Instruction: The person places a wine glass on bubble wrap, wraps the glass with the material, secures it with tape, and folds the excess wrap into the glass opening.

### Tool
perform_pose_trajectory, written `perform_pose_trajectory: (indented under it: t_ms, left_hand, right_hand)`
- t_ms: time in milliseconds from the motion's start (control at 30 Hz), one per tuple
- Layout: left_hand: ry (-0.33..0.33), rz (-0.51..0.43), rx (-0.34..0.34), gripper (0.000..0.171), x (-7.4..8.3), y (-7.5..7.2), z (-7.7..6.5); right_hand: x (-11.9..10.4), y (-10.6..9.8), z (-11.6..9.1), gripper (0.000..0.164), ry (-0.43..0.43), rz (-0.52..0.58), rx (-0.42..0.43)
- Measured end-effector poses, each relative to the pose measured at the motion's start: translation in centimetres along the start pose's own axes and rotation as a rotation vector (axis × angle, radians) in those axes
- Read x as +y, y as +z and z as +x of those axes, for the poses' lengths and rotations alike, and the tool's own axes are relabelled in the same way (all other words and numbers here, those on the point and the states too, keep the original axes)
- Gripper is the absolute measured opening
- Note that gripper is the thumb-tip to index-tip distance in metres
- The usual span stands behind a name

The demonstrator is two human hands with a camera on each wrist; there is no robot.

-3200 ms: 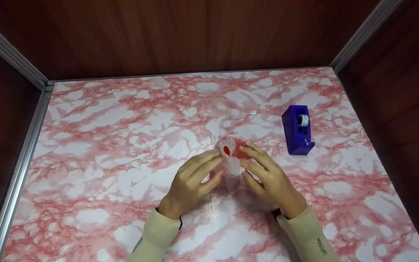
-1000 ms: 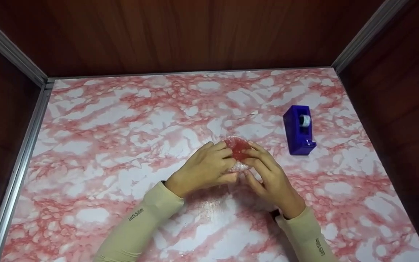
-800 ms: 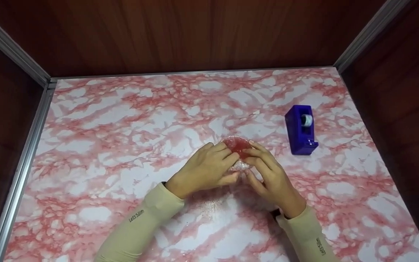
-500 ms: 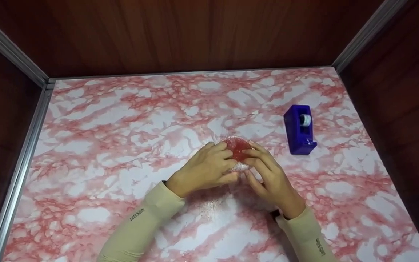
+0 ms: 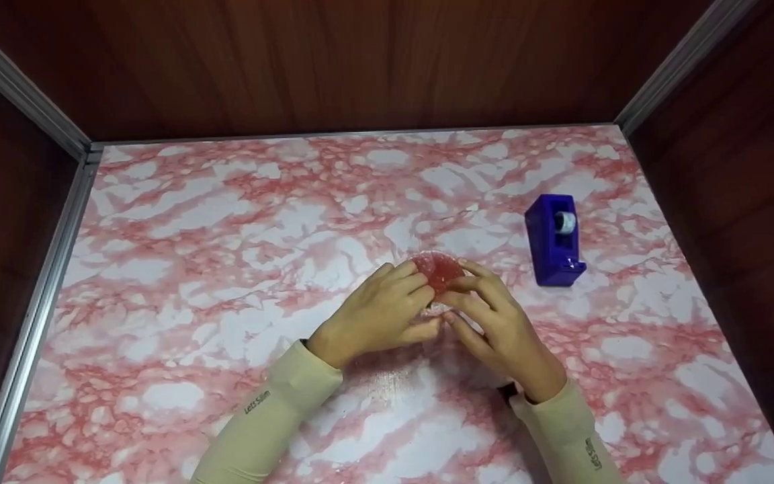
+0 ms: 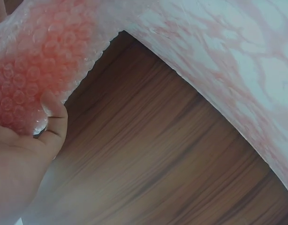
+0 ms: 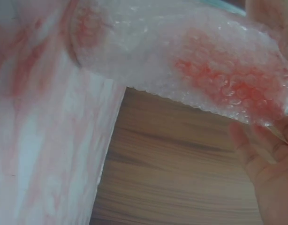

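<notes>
A red object in clear bubble wrap (image 5: 437,270) is held between both hands over the middle of the marbled table; the wrap hides the kind of object inside. My left hand (image 5: 387,306) grips its left side, knuckles bent over the near end. In the left wrist view, the left thumb (image 6: 54,112) bends onto the bubble wrap (image 6: 29,75). At the right side, my right hand (image 5: 494,316) pinches the wrapped object between bent fingers and thumb. The bubbled surface (image 7: 228,84) spans the upper part of the right wrist view, with right fingers (image 7: 249,152) at its lower edge.
A purple tape dispenser (image 5: 551,252) with a roll of clear tape (image 5: 564,223) stands on the table to the right of the hands. Dark wood-grain panels (image 5: 360,67) with metal edge rails (image 5: 31,323) enclose the table (image 5: 226,222) on the far side, left and right.
Since the earliest frame, the left hand has come over the wrapped object, covering the gathered end with a red opening. Most recently, the right fingers and thumb have shifted slightly left along its near edge.
</notes>
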State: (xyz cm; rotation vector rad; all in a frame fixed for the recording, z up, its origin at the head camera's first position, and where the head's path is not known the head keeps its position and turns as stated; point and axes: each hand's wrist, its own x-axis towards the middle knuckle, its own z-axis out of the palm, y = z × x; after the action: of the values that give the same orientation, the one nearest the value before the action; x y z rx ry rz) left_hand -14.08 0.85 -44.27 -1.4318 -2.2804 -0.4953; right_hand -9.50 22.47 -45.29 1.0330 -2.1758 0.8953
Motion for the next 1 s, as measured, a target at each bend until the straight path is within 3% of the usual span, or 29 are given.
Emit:
perform_pose_trajectory:
  t_ms: [200, 467, 633, 767, 867, 1000]
  left_hand:
    - [-0.035, 0.055, -0.027, 0.03, 0.4, -0.4, 0.0]
    - [-0.137, 0.13, -0.106, 0.033, 1.6, -1.6, 0.9]
    - [-0.115, 0.169, -0.133, 0.037, 1.6, -1.6, 1.3]
    - [-0.081, 0.135, -0.14, 0.033, 1.2, -1.2, 0.9]
    - [-0.049, 0.099, -0.1, 0.03, 0.8, -0.8, 0.5]
    - [-0.021, 0.073, -0.015, 0.028, 0.5, -0.3, 0.1]
  right_hand:
    - [0.0, -0.5, 0.4, 0.022, 0.069, 0.008, -0.11]
    - [0.0, -0.4, 1.3, 0.013, 0.138, -0.06, -0.259]
    - [0.1, -0.4, 1.6, 0.013, 0.112, -0.083, -0.248]
    - [0.0, -0.6, 1.4, 0.014, 0.035, -0.157, -0.168]
    - [0.0, -0.5, 1.5, 0.016, -0.02, -0.164, -0.138]
    - [0.0, -0.3, 1.7, 0.019, -0.004, -0.122, -0.18]
